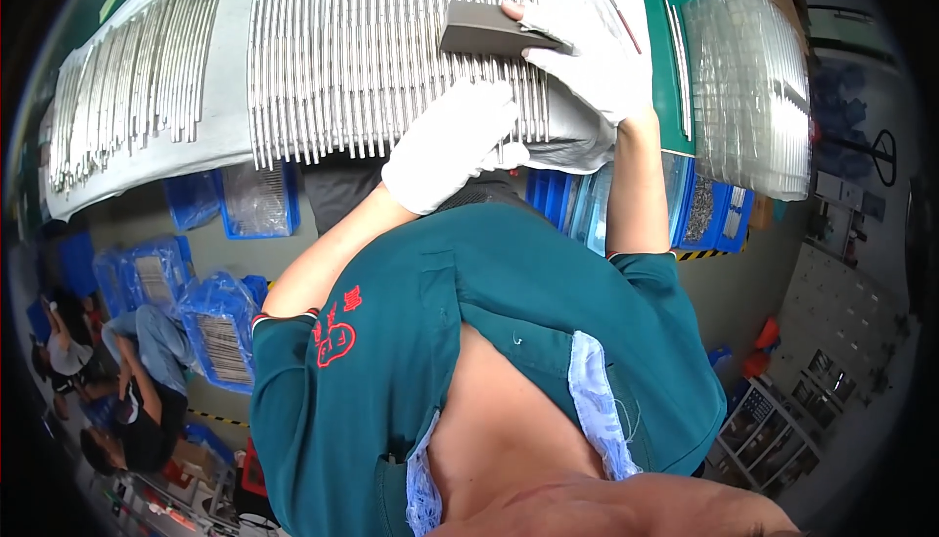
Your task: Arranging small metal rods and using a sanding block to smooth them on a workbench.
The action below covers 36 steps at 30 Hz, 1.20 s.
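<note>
A broad row of slim metal rods [342, 67] lies side by side on a cloth-covered table in front of me. My right hand [592, 67], in a white glove with a bare fingertip showing, grips a dark grey-brown rectangular block [494, 33]. The block lies across the rods toward the right end of the row. Just nearer to me, my left hand [450, 146], also white-gloved, lies over the near part of the rods. Its fingers curl around rod ends at the table's front edge; how many they hold is hidden.
Another group of rods [142, 77] lies at the left on the white cloth [230, 67]. Clear plastic trays [748, 92] are stacked at the right beside a green surface [675, 126]. Blue bins [259, 200] stand below the table. Other people [147, 400] sit at the lower left.
</note>
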Available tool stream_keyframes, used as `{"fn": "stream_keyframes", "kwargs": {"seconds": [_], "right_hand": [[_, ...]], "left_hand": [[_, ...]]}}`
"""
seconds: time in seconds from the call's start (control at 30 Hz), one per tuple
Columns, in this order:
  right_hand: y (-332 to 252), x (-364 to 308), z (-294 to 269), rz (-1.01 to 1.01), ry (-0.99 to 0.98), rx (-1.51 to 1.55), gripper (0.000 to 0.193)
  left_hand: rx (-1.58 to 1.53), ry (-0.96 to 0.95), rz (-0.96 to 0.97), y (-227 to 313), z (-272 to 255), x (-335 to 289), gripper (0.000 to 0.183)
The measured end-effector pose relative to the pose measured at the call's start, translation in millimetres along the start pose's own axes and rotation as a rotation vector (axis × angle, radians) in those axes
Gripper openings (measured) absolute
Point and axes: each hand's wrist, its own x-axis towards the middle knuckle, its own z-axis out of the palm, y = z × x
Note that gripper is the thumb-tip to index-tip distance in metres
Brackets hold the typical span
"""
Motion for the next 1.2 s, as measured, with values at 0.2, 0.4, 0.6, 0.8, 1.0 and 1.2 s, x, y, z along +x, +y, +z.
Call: {"fn": "stream_keyframes", "kwargs": {"seconds": [0.2,0.4,0.6,0.8,1.0,1.2], "right_hand": [[43,-9,-14,0.109,-0.031,0.253,0.044],[30,10,-4,-0.013,-0.103,0.212,0.043],[34,7,-9,0.069,-0.052,0.305,0.044],[41,-3,-21,0.204,-0.094,0.373,0.048],[44,-14,-26,0.285,0.377,0.510,0.060],[35,52,-6,0.200,0.248,0.001,0.059]], "left_hand": [[-0.014,-0.039,0.027,0,-4,2,0.044],[-0.018,-0.034,0.022,0,-4,2,0.043],[-0.017,0.005,0.038,1,-4,1,0.042],[0.002,-0.007,0.029,2,-4,3,0.042],[0.013,0.033,0.011,2,0,7,0.043],[0.094,-0.096,-0.022,9,-14,15,0.046]]}}
